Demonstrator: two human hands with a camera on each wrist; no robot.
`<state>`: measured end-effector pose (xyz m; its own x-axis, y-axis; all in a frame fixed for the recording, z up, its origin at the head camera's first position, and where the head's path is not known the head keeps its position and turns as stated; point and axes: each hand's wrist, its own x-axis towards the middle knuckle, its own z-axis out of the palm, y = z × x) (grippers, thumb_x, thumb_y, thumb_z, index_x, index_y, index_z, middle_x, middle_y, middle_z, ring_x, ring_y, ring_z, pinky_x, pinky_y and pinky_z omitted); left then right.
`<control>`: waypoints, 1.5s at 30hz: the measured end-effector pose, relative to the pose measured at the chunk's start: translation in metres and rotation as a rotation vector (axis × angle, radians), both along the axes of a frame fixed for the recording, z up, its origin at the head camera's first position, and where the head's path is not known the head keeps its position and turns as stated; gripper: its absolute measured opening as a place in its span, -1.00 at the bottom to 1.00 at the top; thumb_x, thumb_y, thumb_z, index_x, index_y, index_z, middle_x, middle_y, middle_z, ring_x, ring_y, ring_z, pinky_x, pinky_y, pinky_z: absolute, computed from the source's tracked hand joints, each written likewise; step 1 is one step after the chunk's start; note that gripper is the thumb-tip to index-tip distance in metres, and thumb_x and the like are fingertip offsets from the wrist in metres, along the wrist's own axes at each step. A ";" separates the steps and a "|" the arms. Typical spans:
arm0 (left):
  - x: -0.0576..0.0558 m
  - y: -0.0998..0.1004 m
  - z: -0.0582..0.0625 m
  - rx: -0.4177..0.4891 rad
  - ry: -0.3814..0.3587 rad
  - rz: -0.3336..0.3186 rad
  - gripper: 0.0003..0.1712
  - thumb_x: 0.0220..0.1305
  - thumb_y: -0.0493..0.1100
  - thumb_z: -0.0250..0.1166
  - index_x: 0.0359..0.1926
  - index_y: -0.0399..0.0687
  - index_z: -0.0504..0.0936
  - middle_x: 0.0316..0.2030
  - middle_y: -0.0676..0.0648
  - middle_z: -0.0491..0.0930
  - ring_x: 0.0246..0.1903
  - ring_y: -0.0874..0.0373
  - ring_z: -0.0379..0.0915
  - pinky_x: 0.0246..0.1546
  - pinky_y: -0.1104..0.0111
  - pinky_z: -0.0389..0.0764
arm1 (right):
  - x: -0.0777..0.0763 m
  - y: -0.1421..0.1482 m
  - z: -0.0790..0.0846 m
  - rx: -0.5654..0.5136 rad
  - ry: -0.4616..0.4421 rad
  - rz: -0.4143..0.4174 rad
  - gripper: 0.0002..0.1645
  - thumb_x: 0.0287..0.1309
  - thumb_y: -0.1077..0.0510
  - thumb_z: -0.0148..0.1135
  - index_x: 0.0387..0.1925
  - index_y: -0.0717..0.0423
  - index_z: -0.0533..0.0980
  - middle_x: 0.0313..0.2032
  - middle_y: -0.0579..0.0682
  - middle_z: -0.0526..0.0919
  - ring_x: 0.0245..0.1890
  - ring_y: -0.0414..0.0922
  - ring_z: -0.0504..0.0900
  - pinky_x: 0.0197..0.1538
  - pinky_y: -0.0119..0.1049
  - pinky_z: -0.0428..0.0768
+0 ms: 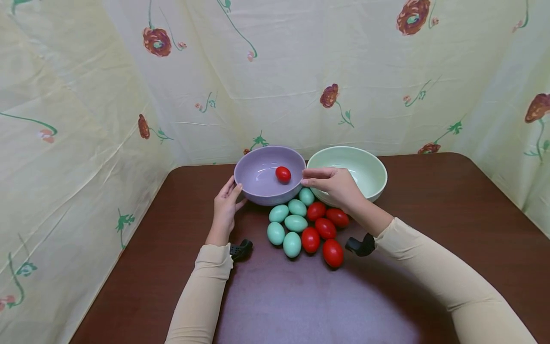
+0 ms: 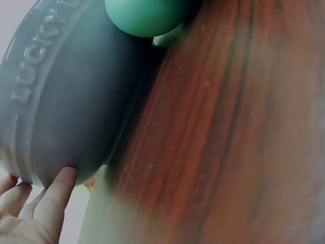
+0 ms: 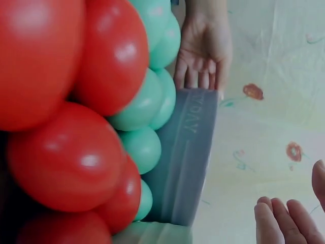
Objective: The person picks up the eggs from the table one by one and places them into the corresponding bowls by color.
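A purple bowl (image 1: 253,191) stands at the back of the table with one red egg (image 1: 283,174) inside. Against its left side rests my left hand (image 1: 223,208); in the left wrist view its fingers (image 2: 57,195) touch the outer wall with little bend. My right hand (image 1: 341,187) is above the place where the two bowls meet, fingertips by the purple bowl's right rim. Nothing lies between its extended fingers and thumb in the right wrist view. Partly behind that hand is a pale green bowl (image 1: 373,179). Several mint-green eggs (image 1: 296,223) and red eggs (image 1: 325,228) lie grouped before the bowls.
The dark wooden table (image 1: 142,258) ends just behind the bowls, where a flowered cloth (image 1: 275,86) hangs. Black wrist cameras (image 1: 362,245) jut from both sleeves, the right one close to the red eggs.
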<state>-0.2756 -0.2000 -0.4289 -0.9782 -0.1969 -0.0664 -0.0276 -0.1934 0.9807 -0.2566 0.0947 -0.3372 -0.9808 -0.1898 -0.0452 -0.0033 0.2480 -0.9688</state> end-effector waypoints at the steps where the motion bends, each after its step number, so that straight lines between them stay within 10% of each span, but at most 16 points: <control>1: 0.000 -0.001 0.000 0.000 -0.001 0.002 -0.30 0.43 -0.10 0.21 0.51 0.02 0.21 0.54 -0.08 0.10 0.45 0.07 0.20 0.31 0.00 0.45 | 0.003 0.002 -0.001 -0.013 -0.018 0.007 -0.48 0.13 0.05 0.45 0.13 0.11 0.62 0.07 0.04 0.72 0.05 -0.31 0.67 0.12 -0.50 0.59; 45: 0.002 0.001 0.001 -0.038 -0.010 0.006 -0.32 0.43 -0.07 0.21 0.50 0.06 0.24 0.52 -0.05 0.17 0.41 0.02 0.30 0.27 0.01 0.49 | 0.095 0.081 -0.065 0.166 -0.123 0.042 -0.43 0.13 -0.01 0.44 0.16 0.08 0.61 0.10 0.04 0.70 -0.03 -0.50 0.60 -0.03 -0.54 0.57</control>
<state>-0.2739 -0.1991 -0.4282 -0.9763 -0.2051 -0.0690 -0.0369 -0.1564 0.9870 -0.1611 0.1754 -0.4019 -0.9573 -0.2108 -0.1979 0.0984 0.4061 -0.9085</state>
